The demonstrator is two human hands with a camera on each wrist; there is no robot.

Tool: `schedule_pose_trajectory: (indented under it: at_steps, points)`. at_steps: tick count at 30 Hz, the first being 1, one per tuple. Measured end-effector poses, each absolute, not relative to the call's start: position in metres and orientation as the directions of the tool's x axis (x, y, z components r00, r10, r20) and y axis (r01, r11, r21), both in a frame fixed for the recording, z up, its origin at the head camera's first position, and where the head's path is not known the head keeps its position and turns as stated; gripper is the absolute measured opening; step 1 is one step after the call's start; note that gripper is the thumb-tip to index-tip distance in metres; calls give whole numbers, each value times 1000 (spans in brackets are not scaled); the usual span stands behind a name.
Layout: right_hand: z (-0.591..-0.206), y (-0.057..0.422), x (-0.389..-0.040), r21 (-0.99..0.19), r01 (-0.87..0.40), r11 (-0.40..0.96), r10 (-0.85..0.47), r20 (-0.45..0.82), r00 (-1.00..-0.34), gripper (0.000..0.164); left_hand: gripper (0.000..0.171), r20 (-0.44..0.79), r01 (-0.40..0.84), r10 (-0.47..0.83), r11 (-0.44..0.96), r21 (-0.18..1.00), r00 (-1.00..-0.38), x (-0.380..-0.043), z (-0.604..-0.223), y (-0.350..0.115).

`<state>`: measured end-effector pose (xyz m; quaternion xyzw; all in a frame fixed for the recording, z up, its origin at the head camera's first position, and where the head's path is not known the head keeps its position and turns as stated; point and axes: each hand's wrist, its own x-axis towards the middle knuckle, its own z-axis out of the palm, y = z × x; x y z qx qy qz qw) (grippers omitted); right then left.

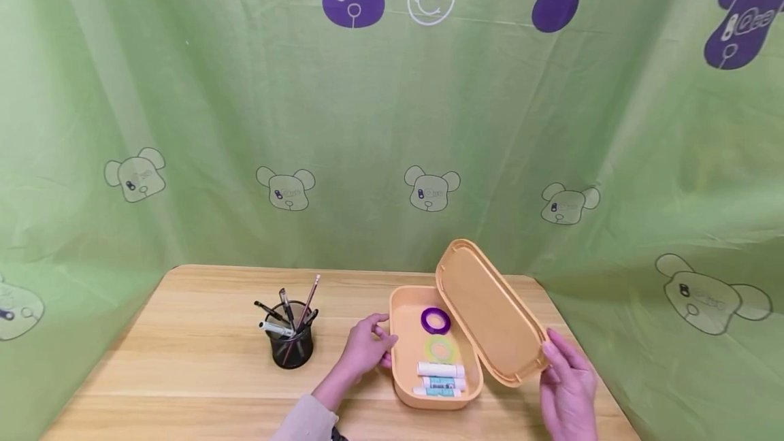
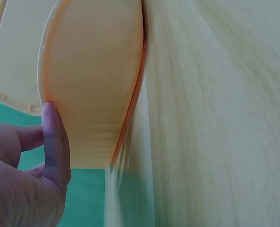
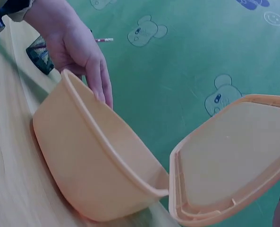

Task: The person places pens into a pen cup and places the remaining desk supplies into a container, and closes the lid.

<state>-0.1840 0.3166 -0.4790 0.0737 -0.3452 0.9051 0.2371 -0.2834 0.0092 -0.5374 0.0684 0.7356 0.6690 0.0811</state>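
Note:
An orange plastic box [image 1: 401,366] stands on the table. Inside lie a purple tape roll [image 1: 425,322], a yellow-green tape roll [image 1: 453,350] and three white glue sticks [image 1: 436,370], some with teal labels. My left hand [image 1: 364,346] touches the box's left side, its thumb [image 2: 51,137] extended against the wall near the rim. The matching orange lid [image 1: 490,312] is tilted beside the box's right rim, inner face showing. My right hand [image 1: 569,383] pinches the lid's near right corner, thumb on the inner side. In the right wrist view that hand is mostly hidden.
A black mesh pen cup [image 1: 292,352] with several pens and a pencil stands left of the box. The wooden table [image 1: 202,339] meets a green printed curtain [image 1: 361,121] at its back and sides.

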Motion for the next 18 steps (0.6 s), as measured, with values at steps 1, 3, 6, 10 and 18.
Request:
schedule_pose_trajectory:
  at_steps: [1,3,6,10,18]
  points:
    - [-478,315,-184,-602,-476,-641,376,295,-879,34,59,-27,-7,210,95,995,-977,-284,-538,9]
    - [-477,312,-183,-620,-469,-629,372,290,-882,34,59,-25,-6,211,94,996,-977,-284,-538,9]
    - [-475,307,-183,-636,-463,-618,371,284,-884,34,59,-23,-3,211,91,996,-977,-284,-539,9]
    - [-473,301,-183,-652,-461,-602,385,268,-883,35,59,-24,-6,209,88,996,-978,-285,-540,9]
    - [-474,287,-186,-667,-499,-553,422,292,-858,35,58,-29,-11,210,89,996,-977,-285,-541,9]
